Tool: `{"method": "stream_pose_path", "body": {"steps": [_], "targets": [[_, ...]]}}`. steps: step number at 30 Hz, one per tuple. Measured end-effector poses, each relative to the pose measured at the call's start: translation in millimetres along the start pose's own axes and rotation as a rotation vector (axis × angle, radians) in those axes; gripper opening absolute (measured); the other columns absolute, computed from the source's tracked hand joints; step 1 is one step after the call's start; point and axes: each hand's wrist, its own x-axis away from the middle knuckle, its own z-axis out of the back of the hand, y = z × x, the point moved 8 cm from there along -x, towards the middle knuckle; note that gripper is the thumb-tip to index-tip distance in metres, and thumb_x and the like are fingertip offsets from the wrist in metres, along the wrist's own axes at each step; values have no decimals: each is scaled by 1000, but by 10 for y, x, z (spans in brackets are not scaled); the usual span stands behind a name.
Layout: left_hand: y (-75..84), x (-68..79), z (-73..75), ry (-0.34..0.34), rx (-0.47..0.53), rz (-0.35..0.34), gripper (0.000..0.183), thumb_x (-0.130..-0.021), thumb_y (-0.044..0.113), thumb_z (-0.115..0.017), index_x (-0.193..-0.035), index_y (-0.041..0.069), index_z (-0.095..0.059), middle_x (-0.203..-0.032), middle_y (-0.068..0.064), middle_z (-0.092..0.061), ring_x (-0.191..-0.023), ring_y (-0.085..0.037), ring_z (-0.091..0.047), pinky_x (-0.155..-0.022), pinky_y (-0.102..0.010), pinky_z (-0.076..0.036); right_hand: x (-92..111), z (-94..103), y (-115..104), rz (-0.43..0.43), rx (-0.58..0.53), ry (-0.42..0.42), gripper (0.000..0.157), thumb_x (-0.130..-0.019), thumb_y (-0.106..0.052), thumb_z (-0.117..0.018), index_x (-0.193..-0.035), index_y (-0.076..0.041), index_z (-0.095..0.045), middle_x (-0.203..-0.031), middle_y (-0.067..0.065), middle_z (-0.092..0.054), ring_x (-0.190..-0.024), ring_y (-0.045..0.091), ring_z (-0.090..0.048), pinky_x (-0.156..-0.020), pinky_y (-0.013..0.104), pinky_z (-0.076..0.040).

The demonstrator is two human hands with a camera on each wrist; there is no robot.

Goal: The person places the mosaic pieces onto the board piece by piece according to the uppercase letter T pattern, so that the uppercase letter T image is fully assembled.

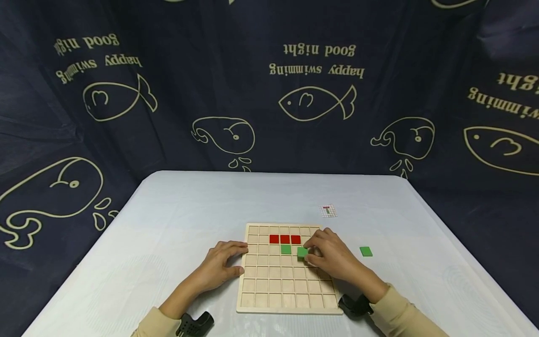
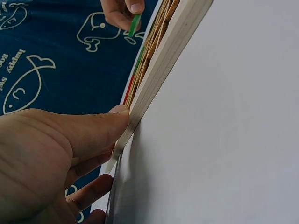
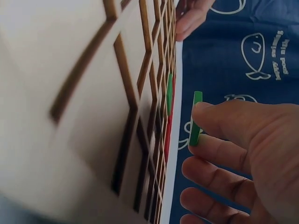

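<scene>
A square wooden grid board [image 1: 269,301] lies on the table. Three red tiles [image 1: 285,239] fill a row of neighbouring cells near its far side, and a green tile [image 1: 286,249] sits just below the middle one. My right hand [image 1: 334,256] pinches a second green tile [image 3: 196,119] between thumb and index finger, above the board and right of the placed green one; the other fingers are loosely bent. At the board's left edge my left hand [image 1: 219,266] rests with thumb and fingertips touching the side, its fingers spread and fairly straight.
Another green tile [image 1: 366,251] lies on the white table [image 1: 177,206] to the right of the board. Beyond the board is a small card [image 1: 328,210] printed with a grid pattern. A dark blue curtain [image 1: 252,93] hangs behind the table.
</scene>
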Motion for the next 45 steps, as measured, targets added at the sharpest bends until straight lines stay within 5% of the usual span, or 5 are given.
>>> {"method": "stream_pose_path", "body": {"steps": [15,45], "targets": [[-5,-2,-1,-1,2,1,47,-79,21,-73,-123,11,-62,-134,1,-56,-120,-23,-46,-97,-49,-30,-89,-74,-170,46,2,-5,21,-79,-26,-74,-96,-15,-70,-94,-6,-62,-88,9,-47,-79,34,-41],[6,-1,4,-7,3,-7,47,-79,21,-73,-123,9,-61,-134,-1,-55,-119,-24,-47,-96,-50,-30,-154,-182,-328,103,14,-27,18,-78,-29,-75,-90,-17,-72,-88,-6,-63,-78,7,-40,-69,25,-36]]}}
